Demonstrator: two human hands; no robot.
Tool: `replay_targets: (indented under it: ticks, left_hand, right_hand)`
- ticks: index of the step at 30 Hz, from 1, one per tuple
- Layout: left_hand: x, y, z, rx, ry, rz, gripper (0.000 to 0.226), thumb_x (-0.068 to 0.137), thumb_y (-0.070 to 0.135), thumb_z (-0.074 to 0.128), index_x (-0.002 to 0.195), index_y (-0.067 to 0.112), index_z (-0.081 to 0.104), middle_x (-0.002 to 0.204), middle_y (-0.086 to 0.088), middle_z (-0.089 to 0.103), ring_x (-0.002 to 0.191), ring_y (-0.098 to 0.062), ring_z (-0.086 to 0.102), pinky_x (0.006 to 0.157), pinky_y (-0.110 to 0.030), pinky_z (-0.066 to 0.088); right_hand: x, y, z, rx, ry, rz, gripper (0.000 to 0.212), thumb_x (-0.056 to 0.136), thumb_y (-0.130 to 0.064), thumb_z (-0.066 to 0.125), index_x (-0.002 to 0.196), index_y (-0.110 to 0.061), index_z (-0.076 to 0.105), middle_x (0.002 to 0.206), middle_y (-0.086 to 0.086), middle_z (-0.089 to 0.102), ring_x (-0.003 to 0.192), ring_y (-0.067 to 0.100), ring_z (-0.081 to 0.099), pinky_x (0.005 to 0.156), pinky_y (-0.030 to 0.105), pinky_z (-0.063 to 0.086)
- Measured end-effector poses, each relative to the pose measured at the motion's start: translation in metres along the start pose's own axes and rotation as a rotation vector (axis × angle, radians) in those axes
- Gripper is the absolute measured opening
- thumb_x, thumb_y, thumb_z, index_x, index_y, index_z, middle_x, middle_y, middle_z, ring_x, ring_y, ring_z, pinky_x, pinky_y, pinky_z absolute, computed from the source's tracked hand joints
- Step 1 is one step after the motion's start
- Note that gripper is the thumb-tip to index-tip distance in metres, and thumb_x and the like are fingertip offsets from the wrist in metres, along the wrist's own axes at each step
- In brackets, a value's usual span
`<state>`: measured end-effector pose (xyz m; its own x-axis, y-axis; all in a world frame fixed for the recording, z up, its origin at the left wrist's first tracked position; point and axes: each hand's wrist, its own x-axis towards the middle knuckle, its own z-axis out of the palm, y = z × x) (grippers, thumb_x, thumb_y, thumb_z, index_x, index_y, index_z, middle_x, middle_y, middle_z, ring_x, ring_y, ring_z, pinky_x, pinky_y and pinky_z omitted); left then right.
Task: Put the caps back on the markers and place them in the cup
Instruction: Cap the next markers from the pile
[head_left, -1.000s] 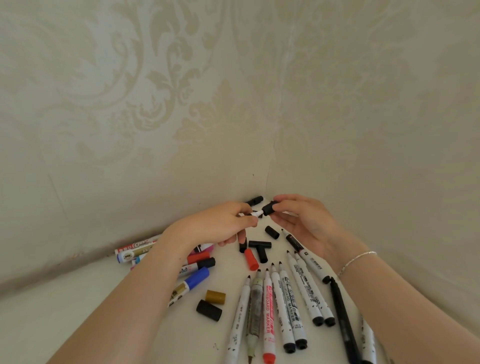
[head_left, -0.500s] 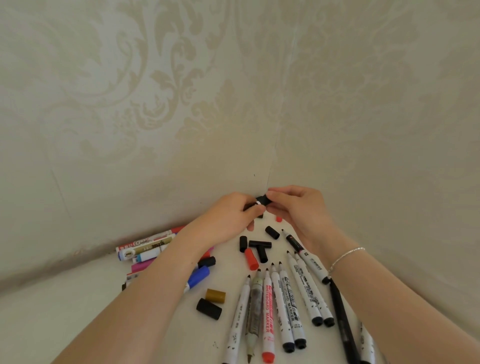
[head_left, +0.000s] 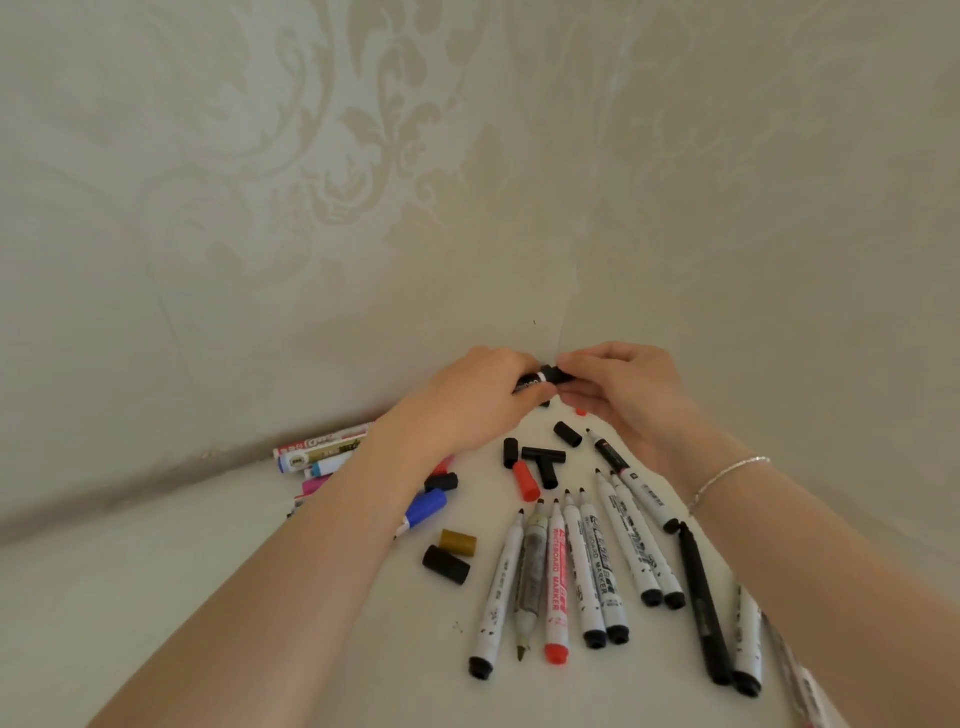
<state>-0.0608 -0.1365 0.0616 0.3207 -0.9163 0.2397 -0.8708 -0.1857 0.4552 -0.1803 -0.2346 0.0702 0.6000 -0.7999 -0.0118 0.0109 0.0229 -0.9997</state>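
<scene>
Pale damask-patterned wallpaper is filling the background, meeting a cream tabletop (head_left: 156, 597) in a corner at twelve o'clock. Both hands are working together just before that corner: the left hand (head_left: 467, 410) is gripping a black marker with a white ring (head_left: 532, 383), and the right hand (head_left: 618, 395) is pinching its black cap (head_left: 555, 375) at the marker's end. Whether the cap is fully seated is hidden by the fingers. I judge that the capping is nearly finishing; pushing straight along the barrel until the white ring is closing up should be seating it without smearing the tip.

Uncapped white-barrelled whiteboard markers (head_left: 582, 566) are lying fanned at six o'clock of the hands, tips pointing toward the corner. Loose caps are lying between them and the hands: a red cap (head_left: 525, 480), several black caps (head_left: 543, 462), a gold cap (head_left: 458, 542). Capped coloured markers (head_left: 322, 449) are piling at eight o'clock, partly under the left forearm. No cup is showing anywhere.
</scene>
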Motion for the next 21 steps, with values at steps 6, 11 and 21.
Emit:
replay_targets:
  ticks: [6,11,21]
  left_hand:
    - [-0.043,-0.014,-0.003,-0.093,-0.153,-0.118,0.023,0.102,0.035,0.039,0.092,0.023,0.056,0.075,0.005,0.065,0.057,-0.008,0.053,0.058,-0.025,0.045]
    - [-0.086,-0.035,-0.002,-0.143,-0.154,-0.232,0.018,0.100,0.031,0.045,0.104,0.025,0.061,0.077,0.007,0.064,0.055,-0.004,0.053,0.058,-0.023,0.043]
    - [-0.122,-0.056,-0.008,-0.392,-0.017,-0.324,0.014,0.094,0.032,0.058,0.100,0.023,0.067,0.064,0.005,0.064,0.053,-0.005,0.054,0.059,-0.022,0.047]
  right_hand:
    - [-0.014,0.015,0.017,-0.250,-0.008,-0.014,0.003,0.085,-0.002,0.067,0.087,0.000,0.066,0.090,0.021,0.071,0.071,0.023,0.069,0.067,0.024,0.060]
    - [-0.035,0.032,0.032,-0.594,-0.039,-0.070,0.008,0.087,-0.009,0.065,0.081,-0.015,0.064,0.089,0.011,0.070,0.078,0.024,0.069,0.071,0.032,0.060]
    - [-0.073,0.053,0.060,-1.256,-0.221,-0.309,0.021,0.090,-0.020,0.058,0.110,-0.022,0.062,0.118,-0.002,0.050,0.111,0.015,0.047,0.098,0.030,0.039]
